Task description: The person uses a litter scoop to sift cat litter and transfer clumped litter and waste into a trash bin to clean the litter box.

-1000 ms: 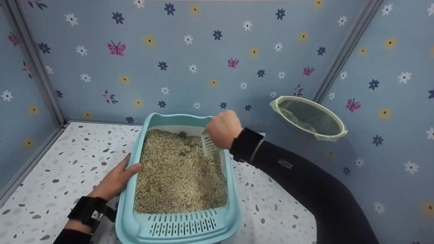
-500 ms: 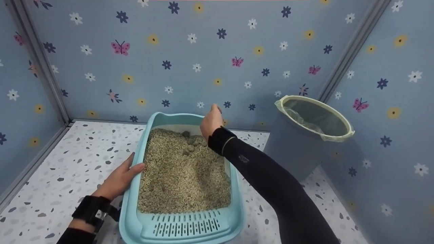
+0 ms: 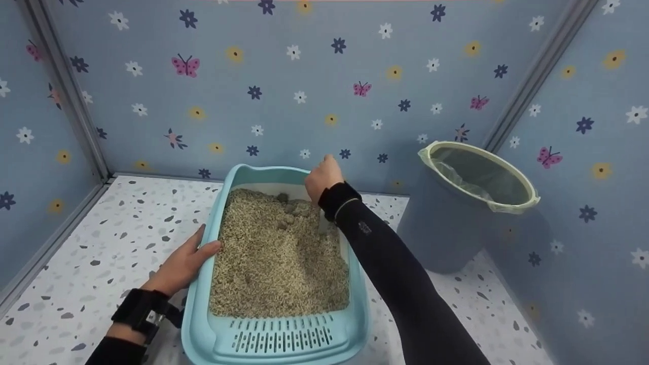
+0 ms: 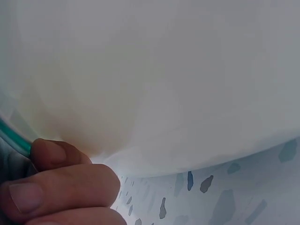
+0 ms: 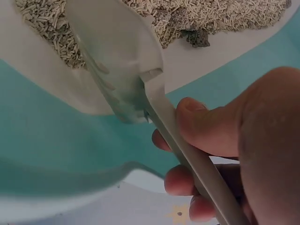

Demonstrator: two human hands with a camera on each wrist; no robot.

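Observation:
A light-blue litter box (image 3: 358,304) stands on the floor, filled with tan pellet litter (image 3: 274,268). Several dark clumps (image 3: 290,209) lie near its back wall. My left hand (image 3: 177,264) grips the box's left rim, thumb on top; in the left wrist view its curled fingers (image 4: 70,187) are against the pale outer wall. Over the back right corner, my right hand (image 3: 323,178) holds a litter scoop (image 5: 117,47) by its handle. In the right wrist view the blade slants down toward the litter. Its tip is out of frame there, and the hand mostly hides the scoop in the head view.
A tall grey-blue bin (image 3: 441,228) with a liner folded over its cream rim (image 3: 507,165) stands right of the box. Flowered wall panels (image 3: 284,81) close off the back and both sides. Speckled white floor (image 3: 127,243) surrounds the box.
My right hand has moved toward the back left with the scoop, whose slotted blade was plainly visible earlier and now sits lower, mostly hidden. My left hand keeps its grip. The view has turned slightly left.

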